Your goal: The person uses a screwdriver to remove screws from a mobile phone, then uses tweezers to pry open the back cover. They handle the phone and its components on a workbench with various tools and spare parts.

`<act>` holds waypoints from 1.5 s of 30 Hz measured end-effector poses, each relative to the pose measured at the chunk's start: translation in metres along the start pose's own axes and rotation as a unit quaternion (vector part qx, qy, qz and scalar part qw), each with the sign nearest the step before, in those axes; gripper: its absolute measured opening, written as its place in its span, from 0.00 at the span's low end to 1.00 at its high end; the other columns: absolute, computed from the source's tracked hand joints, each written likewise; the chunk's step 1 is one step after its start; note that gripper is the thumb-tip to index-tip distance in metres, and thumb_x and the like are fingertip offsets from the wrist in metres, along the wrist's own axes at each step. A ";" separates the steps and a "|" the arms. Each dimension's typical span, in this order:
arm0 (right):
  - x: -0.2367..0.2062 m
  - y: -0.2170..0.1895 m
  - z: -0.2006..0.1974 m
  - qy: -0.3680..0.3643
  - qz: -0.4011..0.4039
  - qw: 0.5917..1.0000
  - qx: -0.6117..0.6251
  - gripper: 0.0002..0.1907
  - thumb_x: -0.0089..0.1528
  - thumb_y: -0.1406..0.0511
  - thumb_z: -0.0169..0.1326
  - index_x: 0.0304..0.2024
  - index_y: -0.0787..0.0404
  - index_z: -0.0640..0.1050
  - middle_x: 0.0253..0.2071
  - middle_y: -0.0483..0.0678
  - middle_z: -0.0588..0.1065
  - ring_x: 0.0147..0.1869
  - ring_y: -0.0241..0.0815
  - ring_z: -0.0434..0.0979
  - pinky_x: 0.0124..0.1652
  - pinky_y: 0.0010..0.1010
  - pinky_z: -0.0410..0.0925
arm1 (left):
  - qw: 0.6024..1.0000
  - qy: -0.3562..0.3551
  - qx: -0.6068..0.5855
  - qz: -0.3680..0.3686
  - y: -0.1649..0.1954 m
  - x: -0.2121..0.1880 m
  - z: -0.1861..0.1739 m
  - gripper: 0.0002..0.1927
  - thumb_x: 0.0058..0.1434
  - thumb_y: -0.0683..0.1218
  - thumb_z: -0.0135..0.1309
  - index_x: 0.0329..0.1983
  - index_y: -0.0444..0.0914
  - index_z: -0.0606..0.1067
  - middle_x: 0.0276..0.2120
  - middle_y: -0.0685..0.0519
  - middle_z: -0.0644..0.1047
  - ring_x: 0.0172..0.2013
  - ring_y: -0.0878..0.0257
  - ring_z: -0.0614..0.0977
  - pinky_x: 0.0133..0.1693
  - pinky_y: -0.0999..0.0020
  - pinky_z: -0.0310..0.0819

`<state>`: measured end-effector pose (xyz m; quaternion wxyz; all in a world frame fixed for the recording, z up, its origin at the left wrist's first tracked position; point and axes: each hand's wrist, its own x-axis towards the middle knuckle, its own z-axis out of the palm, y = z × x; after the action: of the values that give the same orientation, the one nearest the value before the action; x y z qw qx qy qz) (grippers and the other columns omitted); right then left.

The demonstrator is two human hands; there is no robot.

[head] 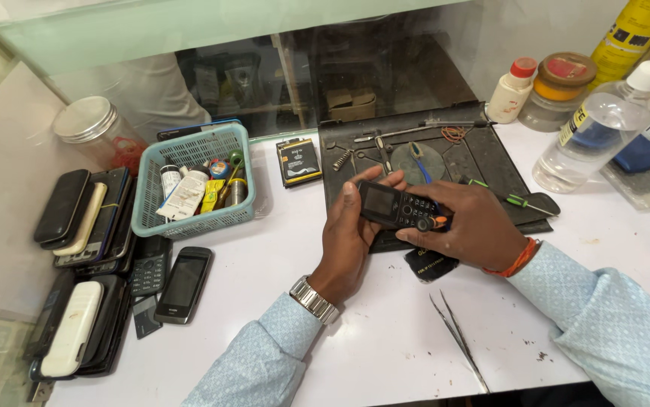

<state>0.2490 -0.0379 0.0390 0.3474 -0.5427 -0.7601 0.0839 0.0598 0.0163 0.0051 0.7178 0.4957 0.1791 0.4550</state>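
A small black keypad phone (394,205) is held over the black work mat (491,162), screen up. My left hand (347,237) grips its left end from below, thumb near the screen. My right hand (466,226) holds the right end, and an orange-tipped tool (436,221) in its fingers touches the phone's lower edge. A black battery (430,265) lies on the table under my right hand. Metal tweezers (457,338) lie near the table's front edge.
A teal basket (152,218) of small tubes stands at left, beside stacks of phones (88,218) and two loose phones (182,285). A green-handled screwdriver (509,197) lies on the mat. Bottles and jars (592,132) crowd the back right. Another battery (299,161) rests behind.
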 end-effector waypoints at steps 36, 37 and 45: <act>0.048 0.027 0.024 0.008 -0.024 0.985 -0.169 0.32 0.52 0.57 0.67 0.57 0.57 0.76 0.54 0.50 0.79 0.45 0.54 0.82 0.40 0.42 0.74 | 0.941 0.247 0.133 0.188 -0.007 -0.004 -0.010 0.26 0.76 0.58 0.34 0.53 0.31 0.72 0.43 0.46 0.82 0.40 0.65 0.82 0.41 0.72 0.79; 0.048 0.028 0.024 0.010 -0.027 0.985 -0.170 0.32 0.52 0.57 0.67 0.57 0.58 0.76 0.54 0.50 0.79 0.46 0.54 0.81 0.41 0.42 0.74 | 0.941 0.248 0.133 0.188 -0.007 -0.004 -0.011 0.26 0.76 0.58 0.34 0.53 0.31 0.72 0.43 0.46 0.82 0.39 0.65 0.82 0.41 0.72 0.79; 0.035 0.023 0.016 0.231 -0.087 0.967 -0.058 0.22 0.66 0.62 0.61 0.61 0.59 0.75 0.50 0.48 0.81 0.46 0.47 0.85 0.40 0.31 0.76 | 0.940 0.246 0.137 0.194 -0.006 -0.002 -0.015 0.27 0.76 0.58 0.34 0.53 0.31 0.72 0.42 0.46 0.82 0.38 0.66 0.81 0.40 0.72 0.79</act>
<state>0.2512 0.0057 0.0309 0.4873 -0.4988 -0.7070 -0.1179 0.0511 0.0220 -0.0069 0.4739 0.4870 0.3111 0.6644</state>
